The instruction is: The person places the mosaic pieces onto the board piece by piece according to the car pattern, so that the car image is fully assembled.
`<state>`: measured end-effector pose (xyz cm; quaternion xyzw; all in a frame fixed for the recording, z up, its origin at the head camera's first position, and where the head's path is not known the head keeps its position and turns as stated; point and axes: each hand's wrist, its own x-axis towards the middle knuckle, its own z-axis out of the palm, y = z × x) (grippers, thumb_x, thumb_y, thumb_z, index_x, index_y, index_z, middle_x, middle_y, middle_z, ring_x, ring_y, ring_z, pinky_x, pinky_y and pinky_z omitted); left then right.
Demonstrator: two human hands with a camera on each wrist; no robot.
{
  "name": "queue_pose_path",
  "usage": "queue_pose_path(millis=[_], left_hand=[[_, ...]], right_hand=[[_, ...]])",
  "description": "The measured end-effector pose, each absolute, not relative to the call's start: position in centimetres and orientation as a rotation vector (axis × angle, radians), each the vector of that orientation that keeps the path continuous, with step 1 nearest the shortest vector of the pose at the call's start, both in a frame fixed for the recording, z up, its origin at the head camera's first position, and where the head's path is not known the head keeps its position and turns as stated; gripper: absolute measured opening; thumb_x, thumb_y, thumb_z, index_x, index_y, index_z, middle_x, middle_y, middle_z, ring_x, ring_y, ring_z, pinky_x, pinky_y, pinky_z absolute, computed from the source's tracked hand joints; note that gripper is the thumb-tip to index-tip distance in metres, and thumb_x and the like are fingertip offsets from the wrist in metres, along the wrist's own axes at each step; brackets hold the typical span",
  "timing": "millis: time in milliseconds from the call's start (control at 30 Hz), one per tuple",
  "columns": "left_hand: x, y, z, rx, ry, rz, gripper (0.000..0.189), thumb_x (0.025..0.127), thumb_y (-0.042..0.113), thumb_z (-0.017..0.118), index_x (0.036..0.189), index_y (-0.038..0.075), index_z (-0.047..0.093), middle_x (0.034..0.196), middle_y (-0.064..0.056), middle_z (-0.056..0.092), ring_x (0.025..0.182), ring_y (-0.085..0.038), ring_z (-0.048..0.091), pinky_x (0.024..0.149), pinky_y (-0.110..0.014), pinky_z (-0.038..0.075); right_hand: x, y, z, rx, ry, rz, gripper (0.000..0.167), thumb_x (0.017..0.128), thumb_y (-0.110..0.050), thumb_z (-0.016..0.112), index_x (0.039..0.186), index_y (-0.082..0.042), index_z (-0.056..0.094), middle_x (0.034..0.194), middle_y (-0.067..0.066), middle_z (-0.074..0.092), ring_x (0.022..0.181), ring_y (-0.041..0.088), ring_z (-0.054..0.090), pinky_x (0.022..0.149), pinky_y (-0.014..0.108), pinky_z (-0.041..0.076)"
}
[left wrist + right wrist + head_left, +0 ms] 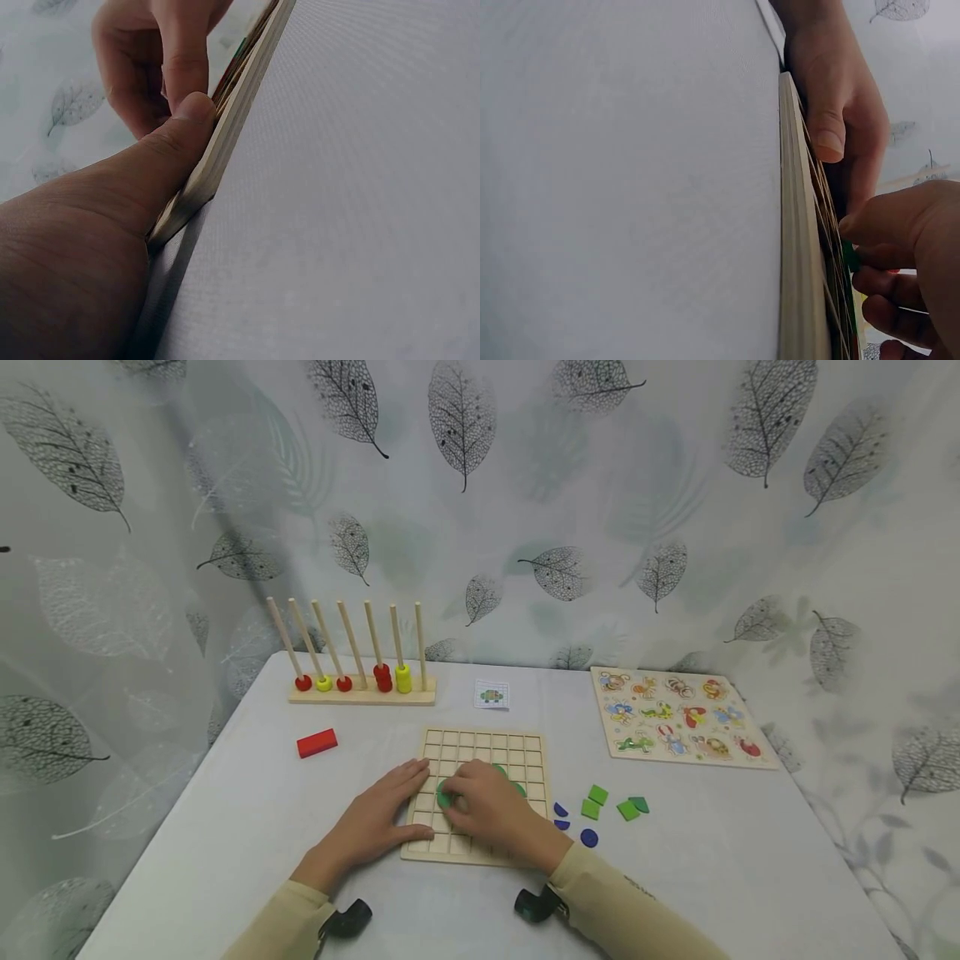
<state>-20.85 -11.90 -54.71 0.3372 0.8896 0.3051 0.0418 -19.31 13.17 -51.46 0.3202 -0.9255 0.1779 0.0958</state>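
A wooden grid board (528, 743) lies on the white table, divided into small square cells. My left hand (378, 818) rests along the board's left edge, fingers extended, thumb on its lower left corner; the left wrist view shows that thumb lying over the rim. Above the board's left part, my right hand (487, 802) pinches a green piece (444, 795) between thumb and fingers. The same green piece (850, 256) peeks out under the fingertips in the right wrist view, its full shape hidden. More green pieces (518, 789) show on the board behind the right hand.
Loose green squares (590, 809) and blue pieces (589, 837) lie right of the board. Behind it are a small picture card (491, 695) and a peg stand (360, 697) with red and yellow beads. A red block (317, 743) sits left, an insect puzzle (675, 718) far right.
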Motion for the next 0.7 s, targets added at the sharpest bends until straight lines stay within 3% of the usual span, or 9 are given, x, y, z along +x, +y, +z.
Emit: queue_pose_path(millis=[700], left_hand=[[-21.17,-11.90,-55.21,1.024,2.728,0.902,0.103,0.089,0.061,0.084,0.168,0.010,0.042,0.176,-0.001,0.034,0.163,-0.026,0.027,0.126,-0.055,0.032]], right_hand=[[-19.65,13.24,-52.18,0.943,-2.781,0.525,0.019,0.094,-0.027,0.086,0.109,-0.016,0.083,0.101,-0.006,0.071,0.098,0.012,0.062,0.088,0.028,0.056]])
